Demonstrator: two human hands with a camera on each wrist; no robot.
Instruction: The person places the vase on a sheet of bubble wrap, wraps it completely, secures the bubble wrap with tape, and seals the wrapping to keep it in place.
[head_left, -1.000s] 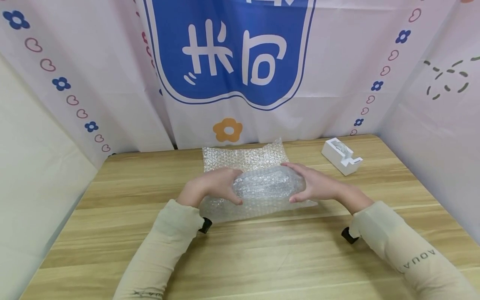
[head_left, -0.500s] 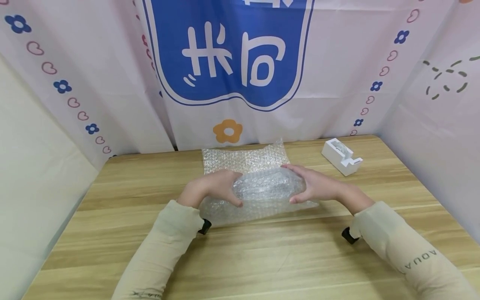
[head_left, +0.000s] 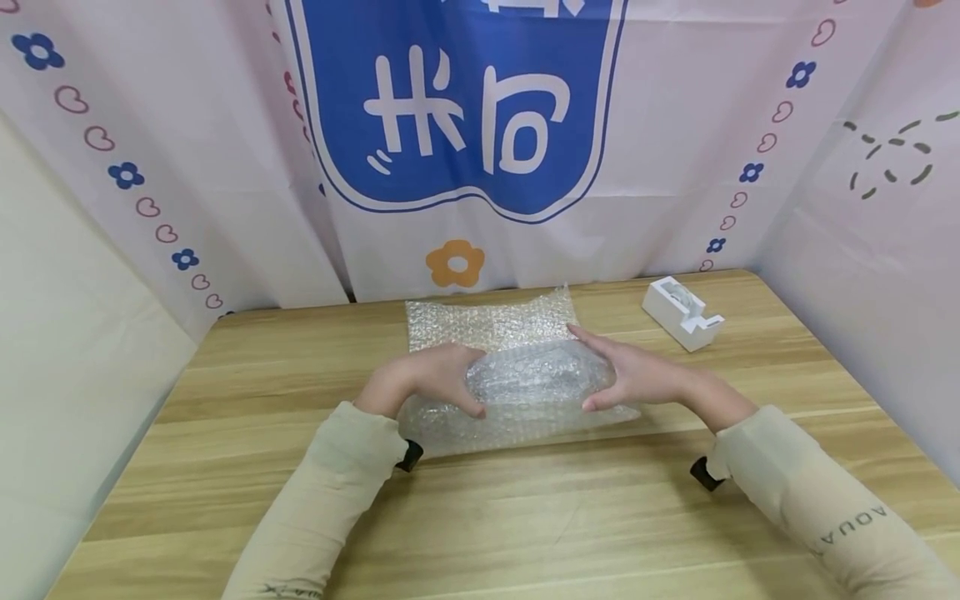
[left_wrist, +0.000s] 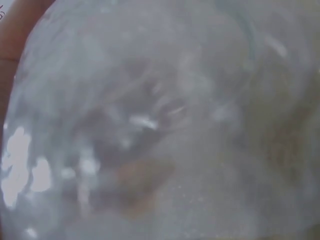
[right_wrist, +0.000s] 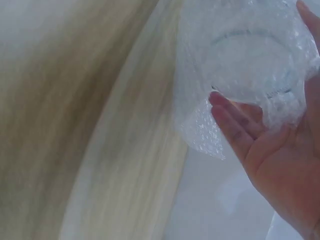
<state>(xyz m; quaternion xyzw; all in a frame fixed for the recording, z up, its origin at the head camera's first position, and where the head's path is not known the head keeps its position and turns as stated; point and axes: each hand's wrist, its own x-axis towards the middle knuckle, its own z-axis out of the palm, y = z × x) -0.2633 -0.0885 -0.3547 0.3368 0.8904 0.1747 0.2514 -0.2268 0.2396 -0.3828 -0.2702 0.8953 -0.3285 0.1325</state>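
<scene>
A roll of clear bubble wrap (head_left: pixel 536 375) lies across the wooden table, wound round something whose kind the wrap hides. In the right wrist view a round rim (right_wrist: pixel 252 35) shows through its end. My left hand (head_left: pixel 435 375) holds the roll's left end, thumb on the near side. At the other end my right hand (head_left: pixel 641 372) spans the roll between thumb and fingers; its palm (right_wrist: pixel 285 165) shows in the right wrist view. Behind the roll a flat stretch of wrap (head_left: pixel 491 323) continues. The left wrist view is filled with blurred wrap (left_wrist: pixel 200 125).
A white tape dispenser (head_left: pixel 682 312) with a roll of tape stands at the back right of the table (head_left: pixel 525 517). Patterned cloth (head_left: pixel 675 108) hangs behind the table's far edge, and pale cloth walls flank both sides.
Both hands keep their hold on the roll, which has shifted very slightly towards me. My right hand has moved slightly to the right.
</scene>
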